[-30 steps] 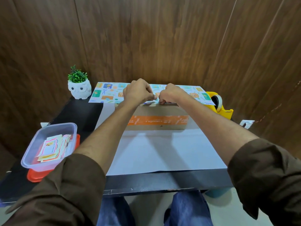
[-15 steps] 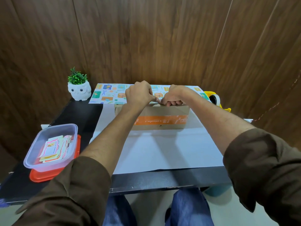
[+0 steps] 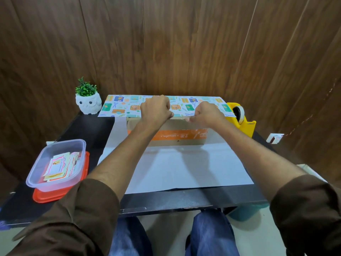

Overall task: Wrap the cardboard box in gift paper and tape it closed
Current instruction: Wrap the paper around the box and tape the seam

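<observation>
Head view: the gift paper [image 3: 120, 106] drapes over the cardboard box [image 3: 184, 130] at the middle of the table [image 3: 88, 130]. The left hand [image 3: 156, 109] and right hand [image 3: 206, 113], fingers curled, pinch its edge. They have drawn slightly apart, perhaps stretching tape for the first seal.
</observation>
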